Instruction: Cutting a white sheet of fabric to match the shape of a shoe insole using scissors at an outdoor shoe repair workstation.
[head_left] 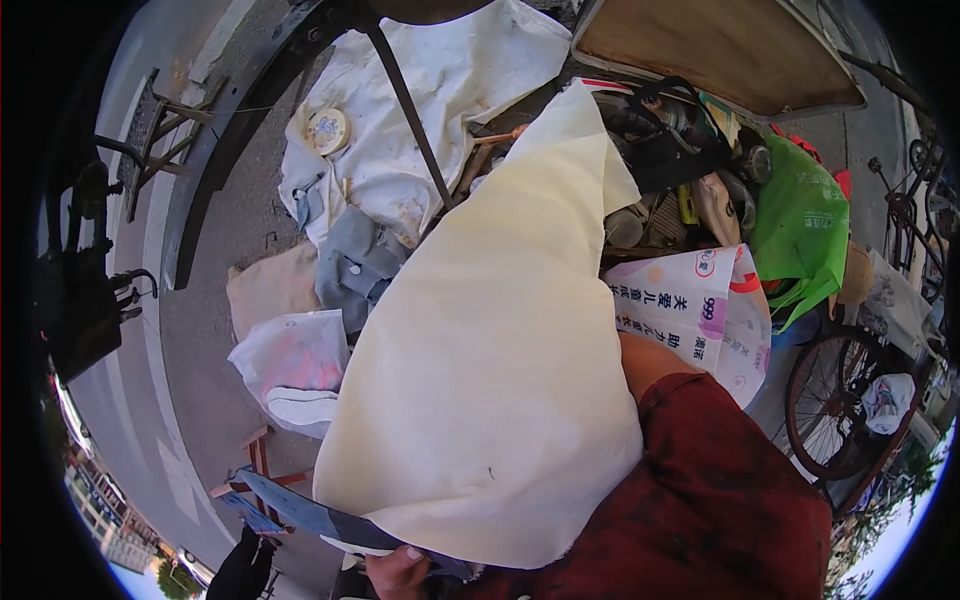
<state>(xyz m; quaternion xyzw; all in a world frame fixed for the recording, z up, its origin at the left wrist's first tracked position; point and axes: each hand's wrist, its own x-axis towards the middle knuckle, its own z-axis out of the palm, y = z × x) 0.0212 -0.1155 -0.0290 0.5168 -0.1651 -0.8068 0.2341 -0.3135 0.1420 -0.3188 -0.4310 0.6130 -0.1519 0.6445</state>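
Smooth cream sheet [490,370], broad near the wearer, tapering away.
Left hand [398,574], curled, pinches a curved blue strip [318,510]; right hand hidden, its grip unclear.

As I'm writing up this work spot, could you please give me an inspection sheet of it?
Surface: grey pavement, partly covered by a white cloth.
Job's things: large cream sheet, small dark mark toward its lower edge.
Clutter: green bag and white printed bag, right.
Hands: left hand at the sheet's lower edge, grip unclear; right hand not seen.
Cables: nothing seen clearly.
Surroundings: spoked wheel at right, brown panel at top.
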